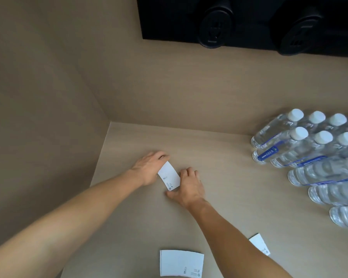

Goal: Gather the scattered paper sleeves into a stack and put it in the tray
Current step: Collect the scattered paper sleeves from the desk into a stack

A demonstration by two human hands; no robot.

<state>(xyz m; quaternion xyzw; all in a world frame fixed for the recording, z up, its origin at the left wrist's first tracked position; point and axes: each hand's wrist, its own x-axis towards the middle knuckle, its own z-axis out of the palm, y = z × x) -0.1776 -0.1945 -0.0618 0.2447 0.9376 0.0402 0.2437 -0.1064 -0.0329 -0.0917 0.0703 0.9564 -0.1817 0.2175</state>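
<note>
Both hands meet on one white paper sleeve (168, 176) well in toward the table's far left corner. The left hand (149, 169) lies along the sleeve's left side, fingers curled over its far end, palm partly under or behind the paper; the grip looks closed on that edge. The right hand (188, 186) presses at the sleeve's right edge and near end, thumb low against the table (239, 197), fingers bent on the paper's rim. So the sleeve is clamped between the two hands, tilted, its printed end toward the near side. Whether it is one sleeve or several stacked, cannot tell.

Both forearms are bare and reach in from the near edge, converging on the sleeve.

Near edge of the table, centre: a second sleeve (181, 262) lies flat, small print at its right end, apart from the hands. Just right of the right forearm, also near the near edge: a third sleeve (259, 244), partly hidden behind the arm.

Right side of the table: a cluster of clear water bottles (309, 149) with white caps and blue labels, standing close together in rows, running from the far edge toward the right edge.

Plain beige walls (48, 97) close the table at the far and left edges. A black panel (249, 19) with two round fittings is mounted high on the far wall.
</note>
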